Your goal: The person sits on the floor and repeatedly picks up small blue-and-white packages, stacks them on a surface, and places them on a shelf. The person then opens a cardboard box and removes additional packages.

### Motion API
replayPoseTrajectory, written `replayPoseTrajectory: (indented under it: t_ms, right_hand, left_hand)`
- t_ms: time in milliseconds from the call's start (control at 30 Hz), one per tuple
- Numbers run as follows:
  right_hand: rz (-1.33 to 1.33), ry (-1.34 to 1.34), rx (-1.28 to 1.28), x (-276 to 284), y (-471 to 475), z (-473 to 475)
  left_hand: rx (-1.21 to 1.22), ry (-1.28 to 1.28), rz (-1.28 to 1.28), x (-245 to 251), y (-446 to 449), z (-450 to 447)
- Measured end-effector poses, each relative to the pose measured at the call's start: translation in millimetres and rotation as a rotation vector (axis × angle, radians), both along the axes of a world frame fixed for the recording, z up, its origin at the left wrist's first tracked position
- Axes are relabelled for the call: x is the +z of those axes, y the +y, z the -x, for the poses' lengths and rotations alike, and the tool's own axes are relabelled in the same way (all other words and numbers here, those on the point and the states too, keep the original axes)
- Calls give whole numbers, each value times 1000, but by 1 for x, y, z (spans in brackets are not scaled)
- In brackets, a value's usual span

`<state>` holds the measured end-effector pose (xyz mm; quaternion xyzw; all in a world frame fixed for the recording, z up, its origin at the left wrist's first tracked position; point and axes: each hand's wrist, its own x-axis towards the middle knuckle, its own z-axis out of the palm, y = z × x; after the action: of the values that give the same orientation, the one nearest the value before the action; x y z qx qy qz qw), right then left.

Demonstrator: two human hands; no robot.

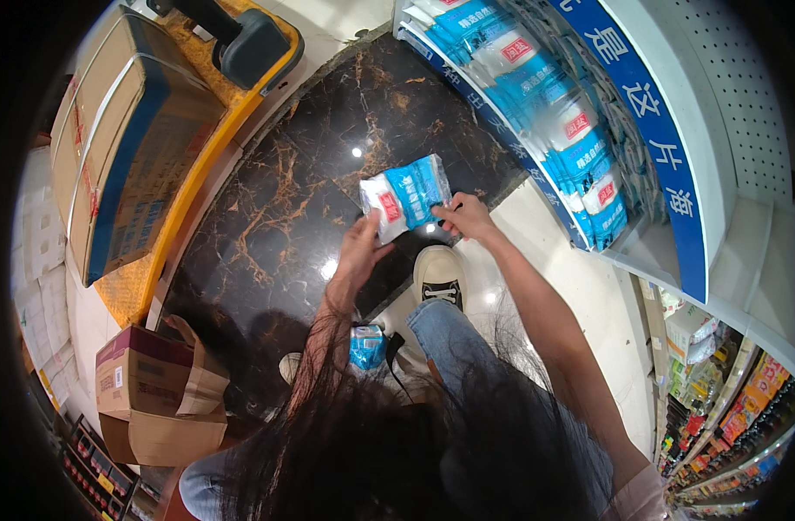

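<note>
A blue and white plastic packet (416,187) with a red printed mark is held over the dark marbled floor. My left hand (360,251) grips its lower white end, with the thumb on its face. My right hand (463,218) pinches the packet's lower right corner; something small and dark shows between its fingers. At the upper right, similar blue and white packets (576,124) lie in rows on a curved shelf with a blue front strip. Another blue packet (367,345) is on the floor below my left forearm.
A yellow cart (196,189) carrying a strapped cardboard box (156,124) stands at the left. An opened cardboard box (153,391) sits below it. My shoe (440,277) is on the floor under my hands. Shelves of packaged goods (729,417) stand at the lower right.
</note>
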<state>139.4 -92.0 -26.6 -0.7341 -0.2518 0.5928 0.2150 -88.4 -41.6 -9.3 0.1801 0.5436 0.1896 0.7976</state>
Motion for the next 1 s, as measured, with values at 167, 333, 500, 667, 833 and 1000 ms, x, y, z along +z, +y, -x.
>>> replayPoseTrajectory:
  t_ms: [167, 333, 500, 667, 833, 1000]
  right_hand:
    - [22, -9, -144, 8, 5, 14]
    - [-12, 140, -147, 14, 28, 3]
    - [-552, 330, -211, 68, 9, 15]
    - [-153, -155, 42, 11, -2, 8]
    - [-176, -115, 55, -8, -17, 10]
    - [-395, -176, 43, 46, -4, 17]
  left_hand:
    - [-18, 61, -43, -12, 2, -14]
    - [-71, 245, -17, 4, 18, -26]
    - [-37, -215, -272, 17, 18, -12]
    - [-196, 167, -181, -9, 19, -6]
    - [-331, 325, -339, -12, 13, 0]
    - [-225, 249, -303, 19, 12, 5]
